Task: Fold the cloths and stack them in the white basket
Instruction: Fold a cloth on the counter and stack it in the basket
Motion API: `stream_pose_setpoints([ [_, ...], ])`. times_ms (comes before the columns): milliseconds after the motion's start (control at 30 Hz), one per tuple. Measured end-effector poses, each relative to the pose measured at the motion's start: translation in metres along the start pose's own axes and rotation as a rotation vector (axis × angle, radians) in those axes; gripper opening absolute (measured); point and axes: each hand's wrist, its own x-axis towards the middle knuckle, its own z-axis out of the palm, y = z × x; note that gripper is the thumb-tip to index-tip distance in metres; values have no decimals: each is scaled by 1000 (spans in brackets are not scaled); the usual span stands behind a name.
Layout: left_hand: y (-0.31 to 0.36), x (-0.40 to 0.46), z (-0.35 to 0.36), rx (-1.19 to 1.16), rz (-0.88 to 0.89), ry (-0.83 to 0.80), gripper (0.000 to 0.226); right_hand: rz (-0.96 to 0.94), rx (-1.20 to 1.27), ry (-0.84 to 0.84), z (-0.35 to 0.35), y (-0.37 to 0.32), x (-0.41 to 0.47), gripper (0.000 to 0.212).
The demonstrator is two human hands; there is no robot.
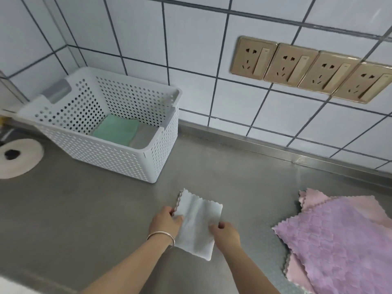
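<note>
Work surface is a brushed stainless-steel counter [84,209], backed by a white tiled wall [191,39] with dark grout and a raised metal lip at the join. Four gold-coloured wall sockets [311,70] sit in a row on the tiles, well beyond the fingers and to their right.

The left hand [165,221], wearing a thin silver bangle [162,235], pinches the left edge of a small folded white cloth [198,223] with scalloped edges; the right hand [226,231] grips its right edge, fingers curled. The cloth lies flat on the counter between them.

Beyond the left fingers stands a white perforated plastic basket [118,158] holding a folded mint-green cloth [115,129] beside a grey one [143,136]. Right of the right fingers lie plush lilac and pink cloths [339,240], overlapping, unfolded. Far left sits a round cream pad [21,160].
</note>
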Motion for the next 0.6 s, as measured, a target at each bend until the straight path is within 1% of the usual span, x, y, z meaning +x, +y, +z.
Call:
stream_pose_setpoints([
  [67, 3, -11, -4, -144, 9, -4, 17, -7, 47, -8, -6, 0, -5, 32],
  [133, 6, -24, -11, -267, 39, 9, 15, -86, 67, -15, -15, -3, -16, 28],
  [200, 7, -35, -27, -322, 123, 38, 15, -209, 131, 1, -25, -13, -33, 27],
  [267, 12, -45, -49, -337, 243, 95, 19, -327, 228, 43, -36, -32, -55, 26],
  [367, 24, -57, -93, -438, 434, 234, 24, -461, 381, 67, -46, -70, -88, 27],
  [467, 38, -63, -147, -538, 613, 359, 28, -583, 487, 71, -45, -118, -112, 11],
  [533, 45, -59, -185, -541, 689, 435, 26, -656, 527, 67, -41, -157, -125, 6],
  [600, 49, -48, -226, -539, 736, 489, 25, -715, 533, 75, -32, -199, -133, 10],
])
